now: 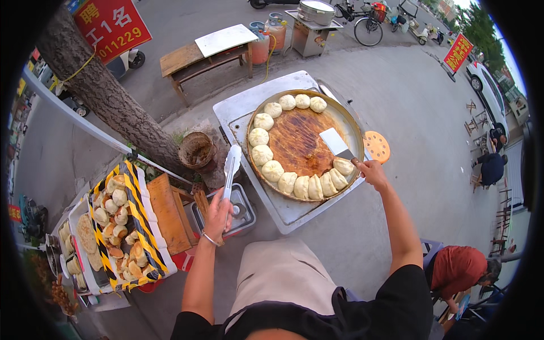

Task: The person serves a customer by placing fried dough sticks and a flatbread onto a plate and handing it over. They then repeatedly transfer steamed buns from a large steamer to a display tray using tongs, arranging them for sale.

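A large round griddle pan (297,140) rests on a metal-topped stove (278,214). Pale stuffed buns (272,171) line its left, far and near rim, round at the left and long, folded at the near side. The pan's browned middle is bare. My right hand (374,174) grips the wooden handle of a flat metal spatula (335,142), whose blade hangs over the pan's right part, near a folded dumpling (343,166). In my left hand (219,214), left of the stove, are metal tongs (230,172) pointing up and away. The tongs hold no food.
At left, a tray edged with striped tape (138,204) holds browned buns (120,214). A metal basin (248,206), a rusty bucket (196,151) and a tree trunk (114,89) stand nearby. An orange perforated stool (377,147) adjoins the stove's right. A person in red (457,267) sits at lower right.
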A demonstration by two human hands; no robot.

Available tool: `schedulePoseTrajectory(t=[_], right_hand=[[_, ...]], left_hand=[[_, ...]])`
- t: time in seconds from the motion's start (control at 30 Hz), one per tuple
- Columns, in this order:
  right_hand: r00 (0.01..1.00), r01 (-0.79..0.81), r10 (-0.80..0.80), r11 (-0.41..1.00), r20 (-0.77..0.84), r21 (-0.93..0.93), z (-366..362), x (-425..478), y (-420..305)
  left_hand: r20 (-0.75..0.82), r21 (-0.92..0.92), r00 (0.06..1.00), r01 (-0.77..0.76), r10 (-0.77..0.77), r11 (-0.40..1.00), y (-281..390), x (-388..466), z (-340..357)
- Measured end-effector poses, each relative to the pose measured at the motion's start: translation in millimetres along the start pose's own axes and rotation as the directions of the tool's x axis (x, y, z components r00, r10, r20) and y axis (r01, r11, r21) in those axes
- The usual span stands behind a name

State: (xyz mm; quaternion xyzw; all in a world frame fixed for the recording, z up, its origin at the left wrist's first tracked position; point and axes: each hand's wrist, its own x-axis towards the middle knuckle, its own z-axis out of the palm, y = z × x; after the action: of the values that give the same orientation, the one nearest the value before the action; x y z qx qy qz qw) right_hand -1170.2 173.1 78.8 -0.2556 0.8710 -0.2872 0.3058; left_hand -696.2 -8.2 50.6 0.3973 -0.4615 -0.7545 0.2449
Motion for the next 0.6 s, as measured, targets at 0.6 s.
schedulePoseTrajectory(t=[0.6], right_hand=[[0.929,0.180,-0.024,0.902,0.370,-0.393,-82.4,371.6,-5.5]], left_hand=[[-0.196,0.693,0.925,-0.103,0.324,0.713,-82.7,379.6,236.7]])
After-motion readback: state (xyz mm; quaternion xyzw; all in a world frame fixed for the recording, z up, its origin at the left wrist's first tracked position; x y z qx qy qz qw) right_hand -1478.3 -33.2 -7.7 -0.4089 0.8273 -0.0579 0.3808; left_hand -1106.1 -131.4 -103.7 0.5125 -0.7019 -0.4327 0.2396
